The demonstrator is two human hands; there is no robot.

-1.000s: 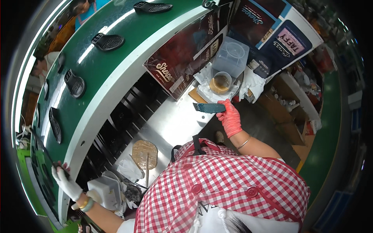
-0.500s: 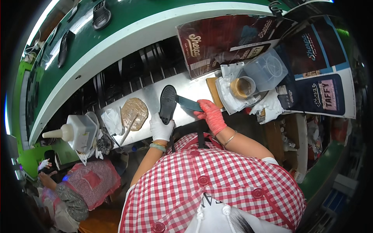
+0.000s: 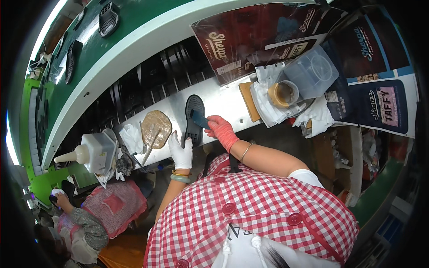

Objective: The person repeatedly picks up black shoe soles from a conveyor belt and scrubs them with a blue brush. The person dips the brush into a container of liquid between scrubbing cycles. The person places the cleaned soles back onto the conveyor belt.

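Metal worktop (image 3: 223, 100) under green conveyor (image 3: 89, 58); left hand (image 3: 182, 149) pressing black sole (image 3: 195, 118), right hand (image 3: 221, 129) gripping blue scraper (image 3: 199, 119).

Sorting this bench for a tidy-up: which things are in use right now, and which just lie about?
In use: black shoe sole, left hand steadying it, right hand with blue scraper.
Lying about: glue pot, squeeze bottle, round pad, clear tub.

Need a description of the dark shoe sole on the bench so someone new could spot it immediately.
Find the pale metal bench running below the curved green conveyor. The shoe sole lies on it in front of the person, between the white-gloved left hand and the red-gloved right hand. It alone is black, oval and ridged; the neighbouring round pad is tan.
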